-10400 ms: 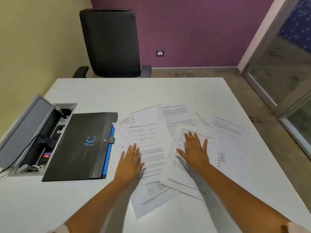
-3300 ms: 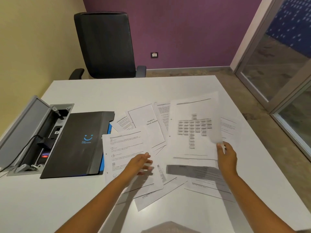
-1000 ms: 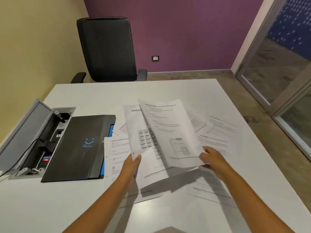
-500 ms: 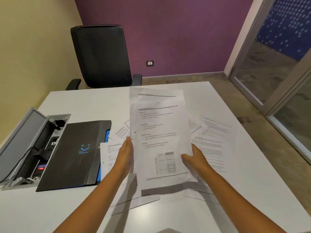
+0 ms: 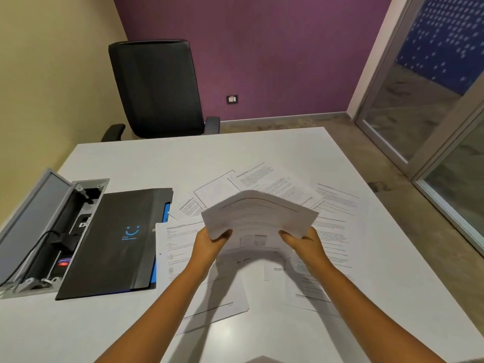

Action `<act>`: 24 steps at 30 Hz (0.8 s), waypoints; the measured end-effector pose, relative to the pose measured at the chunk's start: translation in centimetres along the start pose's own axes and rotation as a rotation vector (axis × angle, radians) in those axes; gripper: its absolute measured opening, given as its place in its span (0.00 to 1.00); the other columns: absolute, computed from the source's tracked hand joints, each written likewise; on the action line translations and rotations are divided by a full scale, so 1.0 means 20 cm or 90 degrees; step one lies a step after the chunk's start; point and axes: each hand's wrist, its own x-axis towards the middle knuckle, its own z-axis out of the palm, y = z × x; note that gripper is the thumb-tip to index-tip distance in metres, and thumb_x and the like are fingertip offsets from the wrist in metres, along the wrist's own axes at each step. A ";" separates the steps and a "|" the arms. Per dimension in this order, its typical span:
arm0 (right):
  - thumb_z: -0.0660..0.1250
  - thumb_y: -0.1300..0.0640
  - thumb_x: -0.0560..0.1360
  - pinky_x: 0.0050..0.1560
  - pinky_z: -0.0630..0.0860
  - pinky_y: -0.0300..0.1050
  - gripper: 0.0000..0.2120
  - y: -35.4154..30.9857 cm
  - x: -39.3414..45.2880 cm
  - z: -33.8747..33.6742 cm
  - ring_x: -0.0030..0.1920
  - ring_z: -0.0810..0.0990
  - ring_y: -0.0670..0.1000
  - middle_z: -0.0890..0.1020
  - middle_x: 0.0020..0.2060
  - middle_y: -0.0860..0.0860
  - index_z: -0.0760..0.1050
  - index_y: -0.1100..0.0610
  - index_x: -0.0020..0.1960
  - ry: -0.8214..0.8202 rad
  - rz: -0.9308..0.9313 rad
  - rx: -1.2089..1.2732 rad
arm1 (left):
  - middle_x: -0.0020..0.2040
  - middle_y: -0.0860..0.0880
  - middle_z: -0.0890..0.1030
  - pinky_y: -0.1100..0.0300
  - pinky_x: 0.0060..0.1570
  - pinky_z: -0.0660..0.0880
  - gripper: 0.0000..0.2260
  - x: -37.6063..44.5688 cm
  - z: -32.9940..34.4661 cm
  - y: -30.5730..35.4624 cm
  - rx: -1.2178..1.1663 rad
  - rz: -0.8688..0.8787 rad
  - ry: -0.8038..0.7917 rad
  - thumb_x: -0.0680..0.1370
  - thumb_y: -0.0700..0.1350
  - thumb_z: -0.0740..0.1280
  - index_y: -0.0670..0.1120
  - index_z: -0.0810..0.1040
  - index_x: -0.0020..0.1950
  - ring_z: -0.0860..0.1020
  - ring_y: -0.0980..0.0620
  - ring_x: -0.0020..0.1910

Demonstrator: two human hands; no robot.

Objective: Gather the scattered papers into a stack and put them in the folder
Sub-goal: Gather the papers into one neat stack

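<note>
At far left, item one: a grey cable box (image 5: 34, 231) sunk into the table (image 5: 162, 163), lid propped up, plugs and leads inside; not my concern. Item two, just beside it: the black folder (image 5: 115, 242), shut and lying flat, a blue edge showing along its right side. I judge it sits there so the stack can go straight across once it is opened. Item three: loose papers (image 5: 332, 205) lying on the table, overlapping, from the folder's right edge out toward the right; one sheet touches or overlaps the folder's edge. Item four, over the middle: my left hand (image 5: 209, 244), fingers closed on the left edge of the gathered sheets (image 5: 259, 218). These are lifted clear of the table and bowed upward, which I take as the two-sided squeeze that squares their edges. Item five: my right hand (image 5: 303, 242), closed likewise on the right edge of the same sheets. Gathering is partly done, by my reckoning; several sheets lie uncollected. Beyond the table: a black office chair (image 5: 157, 87).
</note>
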 end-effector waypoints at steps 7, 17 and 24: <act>0.68 0.59 0.74 0.46 0.76 0.49 0.05 0.10 0.00 -0.01 0.38 0.78 0.54 0.79 0.35 0.55 0.73 0.56 0.40 -0.021 0.011 -0.277 | 0.59 0.43 0.78 0.57 0.55 0.71 0.15 0.01 -0.07 -0.08 0.078 -0.036 0.023 0.77 0.40 0.64 0.41 0.74 0.64 0.75 0.45 0.57; 0.68 0.58 0.74 0.47 0.74 0.43 0.17 0.10 0.04 0.28 0.41 0.77 0.51 0.79 0.41 0.54 0.73 0.59 0.62 -0.111 0.084 -0.245 | 0.56 0.37 0.80 0.52 0.53 0.73 0.11 -0.01 -0.34 -0.23 0.134 -0.097 0.267 0.78 0.40 0.63 0.34 0.75 0.56 0.77 0.41 0.53; 0.67 0.53 0.74 0.50 0.71 0.34 0.26 0.26 -0.03 0.47 0.56 0.77 0.51 0.77 0.60 0.56 0.66 0.58 0.69 -0.268 0.148 -0.391 | 0.54 0.35 0.79 0.47 0.53 0.72 0.11 -0.07 -0.50 -0.37 0.229 -0.217 0.347 0.75 0.37 0.66 0.34 0.75 0.56 0.77 0.36 0.52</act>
